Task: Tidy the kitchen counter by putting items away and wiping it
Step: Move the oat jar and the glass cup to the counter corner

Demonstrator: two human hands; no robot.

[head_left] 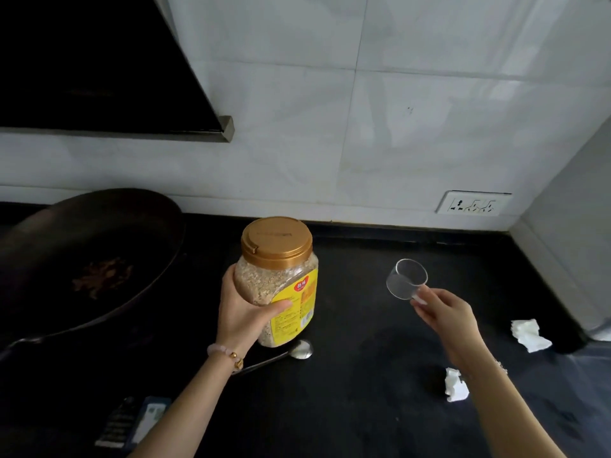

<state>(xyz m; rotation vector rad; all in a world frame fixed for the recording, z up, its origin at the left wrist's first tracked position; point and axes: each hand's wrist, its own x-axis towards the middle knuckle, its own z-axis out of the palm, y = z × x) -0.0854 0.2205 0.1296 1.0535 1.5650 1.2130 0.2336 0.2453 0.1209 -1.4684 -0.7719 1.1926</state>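
Observation:
My left hand [244,314] grips a clear plastic jar [279,282] of pale grain with a gold lid and a yellow label, held just above the black counter [380,325]. My right hand [444,314] pinches a small clear glass cup [407,280] by its base, tilted on its side in the air to the right of the jar. A metal spoon [291,353] lies on the counter under the jar. Two crumpled white tissues rest on the counter, a small tissue [455,385] near my right wrist and a larger tissue [530,333] at the right.
A dark wok [82,259] with brown scraps sits at the left under a black range hood [99,71]. A dark packet [132,421] lies at the front left. A wall socket [472,203] is in the white tiled wall; a white wall corner closes the right side.

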